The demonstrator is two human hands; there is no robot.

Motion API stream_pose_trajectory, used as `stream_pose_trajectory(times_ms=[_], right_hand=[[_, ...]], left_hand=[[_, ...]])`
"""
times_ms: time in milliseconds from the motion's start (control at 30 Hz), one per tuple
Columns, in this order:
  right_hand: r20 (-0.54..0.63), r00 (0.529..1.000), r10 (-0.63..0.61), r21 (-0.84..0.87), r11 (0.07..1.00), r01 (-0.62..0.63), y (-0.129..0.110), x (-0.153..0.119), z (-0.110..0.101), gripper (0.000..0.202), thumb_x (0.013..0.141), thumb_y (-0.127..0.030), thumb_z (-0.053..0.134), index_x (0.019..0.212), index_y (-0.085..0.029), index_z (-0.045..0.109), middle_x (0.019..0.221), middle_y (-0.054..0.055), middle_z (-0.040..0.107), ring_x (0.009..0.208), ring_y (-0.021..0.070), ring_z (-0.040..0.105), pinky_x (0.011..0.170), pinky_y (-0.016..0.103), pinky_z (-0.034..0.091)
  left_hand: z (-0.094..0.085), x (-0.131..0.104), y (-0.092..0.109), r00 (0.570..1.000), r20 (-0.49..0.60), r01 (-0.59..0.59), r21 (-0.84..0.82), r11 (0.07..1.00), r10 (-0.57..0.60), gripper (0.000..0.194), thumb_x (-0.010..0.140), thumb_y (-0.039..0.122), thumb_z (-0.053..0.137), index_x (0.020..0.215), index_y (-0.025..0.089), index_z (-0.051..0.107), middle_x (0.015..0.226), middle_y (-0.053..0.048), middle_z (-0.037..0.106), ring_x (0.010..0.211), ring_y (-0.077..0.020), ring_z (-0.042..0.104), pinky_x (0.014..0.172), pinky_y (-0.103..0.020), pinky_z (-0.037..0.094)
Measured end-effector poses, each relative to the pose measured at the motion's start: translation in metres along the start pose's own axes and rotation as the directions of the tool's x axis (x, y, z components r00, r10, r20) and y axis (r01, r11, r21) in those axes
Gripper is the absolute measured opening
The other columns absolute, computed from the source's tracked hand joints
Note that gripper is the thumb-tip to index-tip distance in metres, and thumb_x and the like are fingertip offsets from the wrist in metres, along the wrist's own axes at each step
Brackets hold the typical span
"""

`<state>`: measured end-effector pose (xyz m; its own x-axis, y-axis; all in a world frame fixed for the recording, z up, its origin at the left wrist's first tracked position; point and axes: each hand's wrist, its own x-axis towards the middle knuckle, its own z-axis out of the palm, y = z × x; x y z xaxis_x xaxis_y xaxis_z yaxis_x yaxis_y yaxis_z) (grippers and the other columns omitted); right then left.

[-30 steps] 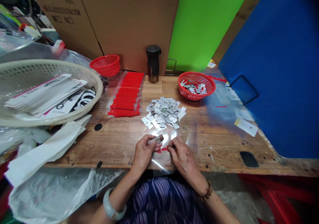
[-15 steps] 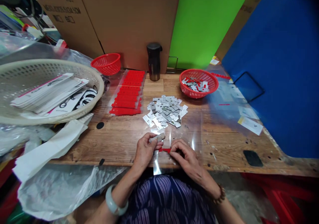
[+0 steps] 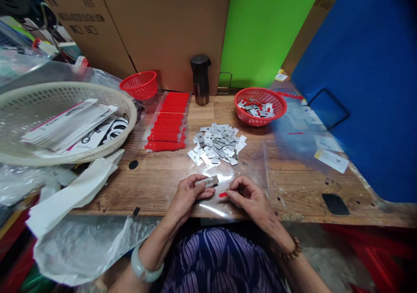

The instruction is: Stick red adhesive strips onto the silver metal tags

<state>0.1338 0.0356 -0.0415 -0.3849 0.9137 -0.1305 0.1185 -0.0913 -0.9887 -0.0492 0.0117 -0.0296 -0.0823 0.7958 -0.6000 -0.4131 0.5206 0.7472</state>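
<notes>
Near the table's front edge, my left hand (image 3: 190, 194) is closed on a small grey metal piece (image 3: 212, 181), whose right end sticks out past the fingertips. Just to the right, my right hand (image 3: 249, 197) pinches a small red strip (image 3: 223, 194) between thumb and forefinger, its rounded end pointing left. Both hands are above a clear plastic sheet (image 3: 257, 171), and they do not touch each other. Beyond them lies a heap of silver-grey metal pieces (image 3: 220, 143). Red strips (image 3: 167, 123) are laid in an overlapping row to the left of that heap.
A red basket (image 3: 278, 110) with metal and red pieces stands behind right. At the left are a large pale basket (image 3: 128, 141) of printed cards and a smaller red basket (image 3: 140, 87). A dark bottle (image 3: 200, 80) stands at the back, before cardboard (image 3: 172, 28).
My right hand has moved slightly right with the red strip, which now sits apart from my left hand. My left hand still holds the metal piece.
</notes>
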Motion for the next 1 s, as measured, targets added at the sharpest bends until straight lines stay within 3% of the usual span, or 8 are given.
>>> stream_pose_trajectory(times_ms=[267, 1000], right_hand=[[-0.065, 0.996, -0.058, -0.102, 0.993, 0.051, -0.008, 0.008, 0.014, 0.009, 0.077, -0.025, 0.059, 0.074, -0.019, 0.053, 0.072, -0.002, 0.053, 0.068, 0.0124, 0.049, 0.064, 0.024, 0.039], [-0.091, 0.990, -0.104, -0.108, 0.990, 0.094, -0.006, 0.009, 0.025, 0.006, 0.078, -0.019, 0.056, 0.072, -0.019, 0.053, 0.068, -0.003, 0.052, 0.065, 0.0110, 0.049, 0.062, 0.022, 0.039]], left_hand=[[0.002, -0.019, 0.010, 0.992, 0.072, 0.110, -0.013, 0.994, -0.109, 0.029, 0.082, 0.002, 0.050, 0.111, 0.003, 0.052, 0.072, -0.014, 0.072, 0.061, -0.0123, 0.069, 0.065, -0.018, 0.054], [0.006, -0.020, 0.009, 0.992, 0.069, 0.109, 0.018, 0.994, -0.110, 0.024, 0.081, 0.003, 0.052, 0.104, 0.006, 0.056, 0.075, -0.012, 0.071, 0.061, -0.0124, 0.069, 0.064, -0.019, 0.054]])
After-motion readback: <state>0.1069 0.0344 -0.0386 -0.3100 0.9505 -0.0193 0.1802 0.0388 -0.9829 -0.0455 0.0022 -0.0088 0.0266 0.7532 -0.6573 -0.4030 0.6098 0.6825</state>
